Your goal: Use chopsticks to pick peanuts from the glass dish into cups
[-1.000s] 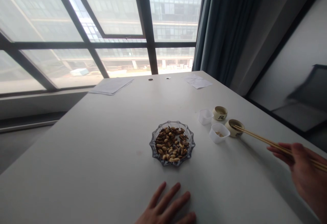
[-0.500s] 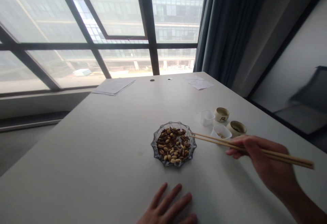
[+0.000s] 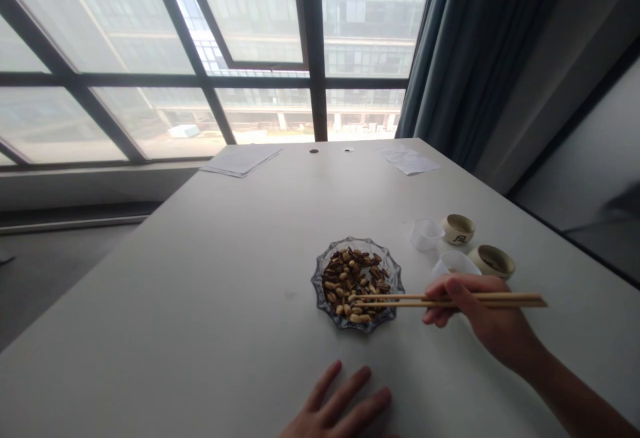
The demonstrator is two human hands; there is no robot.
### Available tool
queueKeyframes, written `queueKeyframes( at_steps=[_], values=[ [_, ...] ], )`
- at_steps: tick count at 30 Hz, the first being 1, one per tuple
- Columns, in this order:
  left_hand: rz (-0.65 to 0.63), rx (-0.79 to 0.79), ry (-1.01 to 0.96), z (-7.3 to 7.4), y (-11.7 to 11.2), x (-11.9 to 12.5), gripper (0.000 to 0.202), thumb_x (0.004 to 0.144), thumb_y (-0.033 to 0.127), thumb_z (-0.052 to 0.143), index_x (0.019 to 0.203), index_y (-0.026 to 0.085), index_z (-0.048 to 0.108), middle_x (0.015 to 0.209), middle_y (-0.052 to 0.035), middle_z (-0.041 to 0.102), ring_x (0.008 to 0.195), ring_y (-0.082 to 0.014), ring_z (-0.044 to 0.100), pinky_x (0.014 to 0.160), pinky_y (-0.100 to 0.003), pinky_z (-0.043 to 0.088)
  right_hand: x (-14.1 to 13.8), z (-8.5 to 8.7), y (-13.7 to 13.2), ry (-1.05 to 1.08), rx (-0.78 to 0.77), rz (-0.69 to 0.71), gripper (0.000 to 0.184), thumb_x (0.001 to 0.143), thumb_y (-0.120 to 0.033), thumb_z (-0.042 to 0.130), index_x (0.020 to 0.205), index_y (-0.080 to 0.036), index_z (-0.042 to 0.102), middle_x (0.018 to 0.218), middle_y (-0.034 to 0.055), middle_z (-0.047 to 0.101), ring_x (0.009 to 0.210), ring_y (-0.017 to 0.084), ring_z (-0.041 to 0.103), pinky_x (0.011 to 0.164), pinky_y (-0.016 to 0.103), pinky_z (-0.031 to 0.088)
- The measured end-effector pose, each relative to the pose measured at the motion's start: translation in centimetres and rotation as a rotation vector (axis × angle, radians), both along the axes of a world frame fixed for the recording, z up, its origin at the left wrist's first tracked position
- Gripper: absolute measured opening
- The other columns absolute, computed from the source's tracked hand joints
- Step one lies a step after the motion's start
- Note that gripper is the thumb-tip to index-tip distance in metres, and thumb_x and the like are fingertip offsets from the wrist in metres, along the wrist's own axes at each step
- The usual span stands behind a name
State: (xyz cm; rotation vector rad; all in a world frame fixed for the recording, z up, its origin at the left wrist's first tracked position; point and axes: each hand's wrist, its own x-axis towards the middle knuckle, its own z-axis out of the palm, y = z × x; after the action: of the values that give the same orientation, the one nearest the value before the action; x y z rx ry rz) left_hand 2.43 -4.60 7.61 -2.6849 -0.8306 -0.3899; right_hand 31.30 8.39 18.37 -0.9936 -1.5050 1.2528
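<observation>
The left hand (image 3: 340, 405) sits at the near edge of the view, fingers spread wide and resting on the white bench (image 3: 200, 278), holding nothing. Ahead of it and slightly right is one scalloped glass dish (image 3: 393, 275), heaped with a mound of mixed nuts and seeds (image 3: 353, 278), apparently pale peanuts and dark striped sunflower seeds, though they are too small to be sure. To the right of the dish, the right hand (image 3: 480, 311) grips a pair of wooden chopsticks (image 3: 445, 301) in a narrow pinch. Their tips reach over the near part of the mound, close together; whether they hold a piece, I cannot tell. Beyond the right hand are four small cups: a clear plastic cup (image 3: 426, 234), a cream ceramic cup (image 3: 457, 229) with a dark logo, a second clear plastic cup (image 3: 454, 263) partly hidden behind the fingers, and a second cream ceramic cup (image 3: 491, 261) with something dark inside. Farther from both hands, a stack of paper (image 3: 241, 160) lies to the left and loose sheets (image 3: 409, 161) to the right.
</observation>
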Motion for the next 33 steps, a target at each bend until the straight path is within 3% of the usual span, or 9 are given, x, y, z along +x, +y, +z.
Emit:
queueKeyframes(
  at_steps=[13, 16, 21, 26, 29, 33],
  values=[
    [-0.012, -0.014, 0.003, -0.3, 0.1, 0.0, 0.074, 0.103, 0.042, 0.085, 0.166, 0.043, 0.048, 0.168, 0.0055, 0.054, 0.148, -0.0269, 0.059, 0.134, -0.053, 0.031, -0.2, -3.5, 1.4, 0.107, -0.245, -0.082, 0.053, 0.088, -0.066, 0.084, 0.082, -0.013, 0.081, 0.073, 0.0156, 0.082, 0.063, 0.023, 0.082, 0.057, 0.026, 0.066],
    [-0.017, -0.011, -0.004, 0.0, 0.2, 0.0, 0.063, 0.106, 0.041, 0.081, 0.163, 0.044, 0.053, 0.167, 0.0056, 0.055, 0.146, -0.0255, 0.061, 0.132, -0.051, 0.038, 0.0, -3.6, 1.6, 0.104, -0.236, -0.060, 0.054, 0.085, -0.067, 0.086, 0.082, -0.013, 0.082, 0.071, 0.0157, 0.082, 0.061, 0.024, 0.081, 0.055, 0.025, 0.065],
    [-0.021, 0.006, -0.022, 0.1, 0.2, 0.0, 0.047, 0.109, 0.040, 0.078, 0.154, 0.043, 0.063, 0.167, 0.0073, 0.056, 0.145, -0.0228, 0.062, 0.133, -0.047, 0.037, 0.5, -3.0, 1.8, 0.044, -0.146, -0.001, 0.048, 0.090, -0.061, 0.084, 0.080, -0.015, 0.082, 0.065, 0.0133, 0.080, 0.054, 0.020, 0.078, 0.052, 0.022, 0.063],
    [-0.020, 0.010, -0.009, -0.2, 0.1, 0.0, 0.055, 0.109, 0.040, 0.078, 0.159, 0.045, 0.058, 0.166, 0.0066, 0.057, 0.145, -0.0249, 0.063, 0.129, -0.050, 0.042, -0.2, -2.7, 1.1, 0.035, -0.129, 0.045, 0.046, 0.093, -0.059, 0.082, 0.082, -0.015, 0.083, 0.067, 0.0128, 0.081, 0.056, 0.020, 0.079, 0.054, 0.023, 0.065],
    [-0.021, 0.006, 0.010, -0.2, 0.1, 0.0, 0.059, 0.108, 0.042, 0.079, 0.162, 0.045, 0.054, 0.166, 0.0061, 0.056, 0.145, -0.0262, 0.063, 0.126, -0.050, 0.047, -0.8, -2.8, 0.7, 0.054, -0.150, 0.008, 0.049, 0.092, -0.062, 0.082, 0.081, -0.014, 0.083, 0.068, 0.0135, 0.081, 0.059, 0.022, 0.080, 0.055, 0.025, 0.066],
    [-0.026, -0.011, 0.012, -0.2, 0.1, 0.0, 0.067, 0.105, 0.042, 0.082, 0.165, 0.043, 0.051, 0.168, 0.0049, 0.055, 0.147, -0.0273, 0.061, 0.127, -0.052, 0.045, -1.4, -2.9, 0.2, 0.076, -0.193, -0.084, 0.052, 0.088, -0.065, 0.084, 0.081, -0.013, 0.083, 0.071, 0.0145, 0.082, 0.062, 0.023, 0.082, 0.058, 0.027, 0.067]
  ],
)
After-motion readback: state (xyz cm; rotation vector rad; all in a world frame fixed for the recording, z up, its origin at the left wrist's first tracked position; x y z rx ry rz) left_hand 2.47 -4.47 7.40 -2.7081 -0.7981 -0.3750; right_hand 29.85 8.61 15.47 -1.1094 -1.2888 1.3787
